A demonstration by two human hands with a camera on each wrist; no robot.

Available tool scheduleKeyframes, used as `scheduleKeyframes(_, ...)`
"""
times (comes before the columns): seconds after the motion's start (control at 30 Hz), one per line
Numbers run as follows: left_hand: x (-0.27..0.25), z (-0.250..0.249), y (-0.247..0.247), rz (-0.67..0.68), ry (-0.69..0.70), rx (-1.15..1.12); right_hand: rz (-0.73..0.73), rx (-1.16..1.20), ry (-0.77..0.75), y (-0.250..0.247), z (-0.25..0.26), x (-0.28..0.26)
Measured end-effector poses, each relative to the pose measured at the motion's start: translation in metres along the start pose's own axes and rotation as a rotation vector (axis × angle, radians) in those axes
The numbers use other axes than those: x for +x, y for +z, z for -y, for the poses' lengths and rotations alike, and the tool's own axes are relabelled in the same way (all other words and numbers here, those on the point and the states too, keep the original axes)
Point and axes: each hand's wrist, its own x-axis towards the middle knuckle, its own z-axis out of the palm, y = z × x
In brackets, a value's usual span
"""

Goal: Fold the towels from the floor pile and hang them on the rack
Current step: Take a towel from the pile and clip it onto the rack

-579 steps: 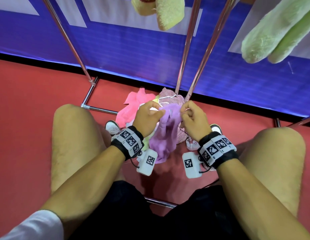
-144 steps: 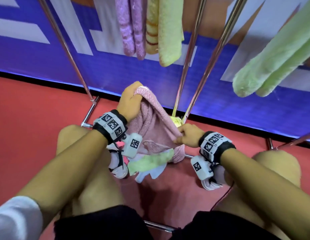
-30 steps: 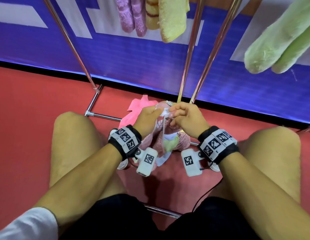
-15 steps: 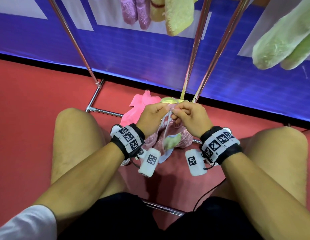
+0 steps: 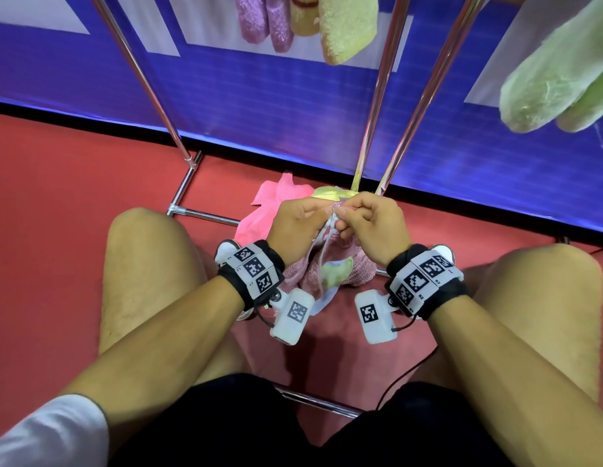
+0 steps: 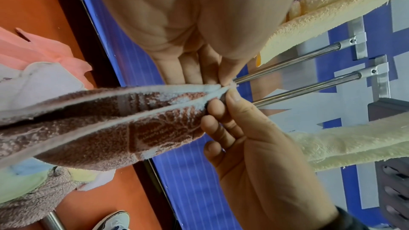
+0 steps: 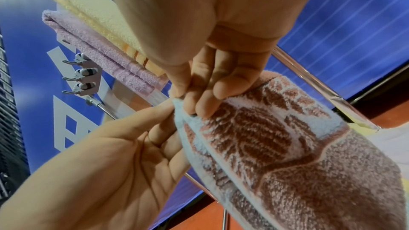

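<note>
A pink patterned towel [image 5: 355,264] hangs doubled over between my knees, just above the floor pile. My left hand [image 5: 322,214] and right hand [image 5: 343,220] meet at its top and pinch the towel's corners together. In the left wrist view the left hand [image 6: 221,83] and the right hand [image 6: 221,100] nip the pale hem of the towel [image 6: 110,120]. The right wrist view shows the right hand [image 7: 186,100] above and the left hand [image 7: 168,109] below on the same corner of the towel [image 7: 265,137]. The floor pile holds a bright pink cloth [image 5: 259,217] and a yellow-green towel [image 5: 327,193].
Chrome rack poles [image 5: 374,96] rise right behind the hands, and rack base bars [image 5: 205,214] lie on the red floor. Folded towels hang above: purple [image 5: 259,21], yellow [image 5: 343,25], green [image 5: 556,79]. A blue wall panel stands behind. My bare knees flank the pile.
Some seconds ago the pink towel was held spread, left hand high and right hand low; now both hands hold its corners together. Over the last second they have barely moved.
</note>
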Motion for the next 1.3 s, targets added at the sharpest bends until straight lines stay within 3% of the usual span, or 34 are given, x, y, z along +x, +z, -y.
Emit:
scheduleKeyframes(0.37, 0.000, -0.004, -0.003, 0.045, 0.032, -0.011, -0.075, -0.097, 0.036, -0.005, -0.014, 0.005)
scheduleKeyframes(0.57, 0.004, -0.008, -0.007, 0.050, 0.068, 0.055, 0.007, -0.084, 0.001, -0.007, -0.009, 0.004)
scheduleKeyframes(0.73, 0.012, -0.015, -0.019, 0.016, 0.151, 0.080, 0.042, -0.474, -0.156, -0.016, -0.016, 0.008)
scheduleKeyframes(1.0, 0.022, -0.017, -0.044, -0.089, 0.147, 0.005, 0.044, -0.766, -0.080, -0.030, -0.039, 0.016)
scheduleKeyframes(1.13, 0.023, -0.015, -0.050, -0.125, 0.147, 0.049, -0.002, -0.746, -0.162, -0.035, -0.037, 0.017)
scheduleKeyframes(1.3, 0.021, -0.012, -0.055, -0.195, 0.157, 0.103, -0.204, -0.565, -0.230, -0.036, -0.026, 0.013)
